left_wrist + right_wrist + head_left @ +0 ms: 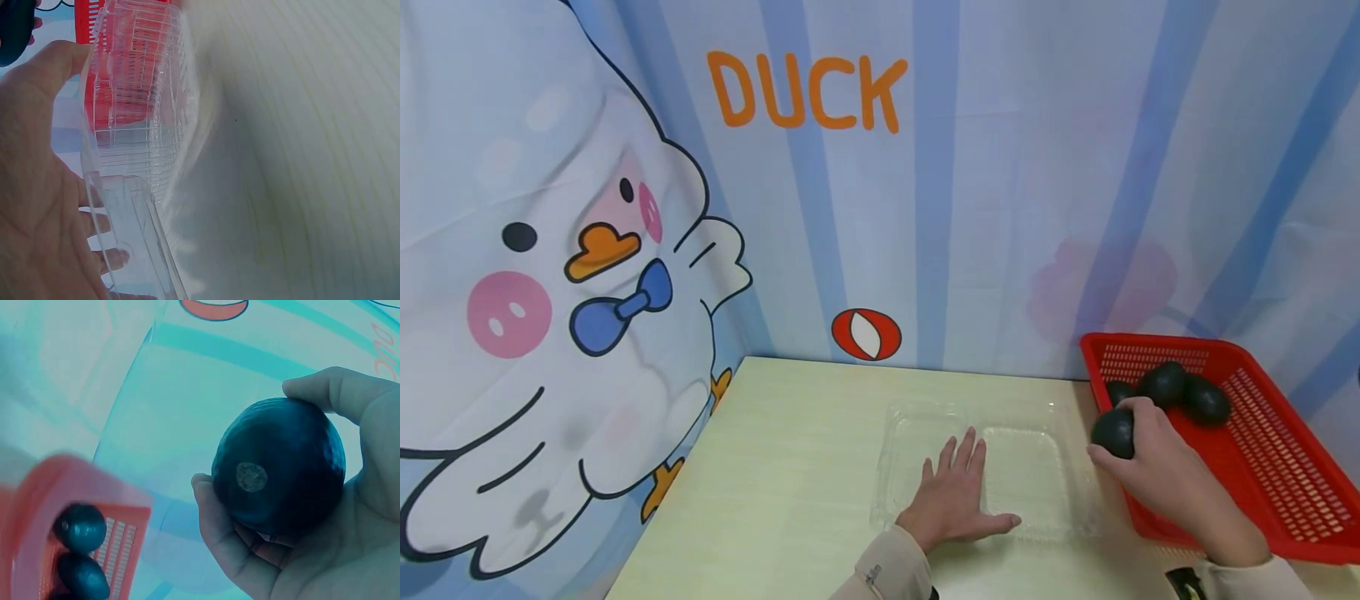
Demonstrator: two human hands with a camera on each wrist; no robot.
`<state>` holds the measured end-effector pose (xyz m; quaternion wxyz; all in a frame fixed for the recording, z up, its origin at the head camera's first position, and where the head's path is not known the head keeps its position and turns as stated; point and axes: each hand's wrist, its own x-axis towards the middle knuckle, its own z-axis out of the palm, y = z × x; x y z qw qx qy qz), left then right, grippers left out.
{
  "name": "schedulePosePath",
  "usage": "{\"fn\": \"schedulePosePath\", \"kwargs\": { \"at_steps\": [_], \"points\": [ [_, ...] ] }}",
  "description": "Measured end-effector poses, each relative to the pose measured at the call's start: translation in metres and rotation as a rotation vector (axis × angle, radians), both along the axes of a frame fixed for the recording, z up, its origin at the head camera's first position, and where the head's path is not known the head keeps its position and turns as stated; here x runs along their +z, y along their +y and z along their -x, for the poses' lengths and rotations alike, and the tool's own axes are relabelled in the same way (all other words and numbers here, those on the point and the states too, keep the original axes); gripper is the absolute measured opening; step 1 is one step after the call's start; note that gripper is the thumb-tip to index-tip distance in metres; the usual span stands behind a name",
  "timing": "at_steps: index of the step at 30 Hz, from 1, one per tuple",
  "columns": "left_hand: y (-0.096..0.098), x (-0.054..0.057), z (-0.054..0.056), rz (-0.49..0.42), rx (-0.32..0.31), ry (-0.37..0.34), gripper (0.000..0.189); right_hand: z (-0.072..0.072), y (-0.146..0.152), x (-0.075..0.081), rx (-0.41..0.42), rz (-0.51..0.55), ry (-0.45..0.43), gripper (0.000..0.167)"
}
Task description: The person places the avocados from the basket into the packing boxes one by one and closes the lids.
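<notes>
A dark green avocado (pixel 1112 432) is held between the thumb and curled fingers of my right hand (pixel 1176 479), over the left rim of the red basket. In the right wrist view the same avocado (pixel 294 462) shows its pale round stem end. My left hand (pixel 951 504), fingers straight and spread, rests at the near side of a clear plastic container (pixel 1026 471) that lies on the table. Seen from the left wrist, the see-through container (pixel 144 150) has ribbed walls, with my thumb and fingers along its edge.
The red perforated basket (pixel 1243 492) stands at the table's right, with three more avocados (pixel 1206 400) showing at its far end. A pale wooden table (pixel 775 467) stretches left of the container. Behind it hangs a blue striped cloth (pixel 1000 208) printed with a duck.
</notes>
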<state>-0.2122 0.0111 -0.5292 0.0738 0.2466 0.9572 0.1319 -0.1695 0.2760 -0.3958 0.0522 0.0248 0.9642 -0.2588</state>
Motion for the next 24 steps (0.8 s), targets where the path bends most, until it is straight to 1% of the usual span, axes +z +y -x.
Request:
{"fn": "schedulePosePath", "kwargs": {
  "at_steps": [5, 10, 13, 21, 24],
  "points": [
    [0.0, -0.001, -0.001, -0.001, 0.004, -0.009, 0.11, -0.002, -0.012, -0.002, -0.001, 0.033, -0.01, 0.097],
    [0.0, -0.002, -0.002, 0.003, 0.012, -0.023, 0.11, -0.004, -0.022, -0.006, 0.014, 0.046, -0.002, 0.091],
    [0.0, -0.001, -0.002, 0.005, 0.015, -0.037, 0.111, -0.004, -0.026, -0.009, 0.023, 0.055, 0.004, 0.091],
    [0.001, 0.0, 0.0, 0.014, 0.02, -0.031, 0.112, 0.002, -0.038, -0.017, 0.006, 0.083, -0.027, 0.096],
    [0.001, 0.001, 0.0, 0.013, 0.021, -0.03, 0.112, 0.004, -0.044, -0.022, 0.016, 0.087, -0.022, 0.093]
  ]
}}
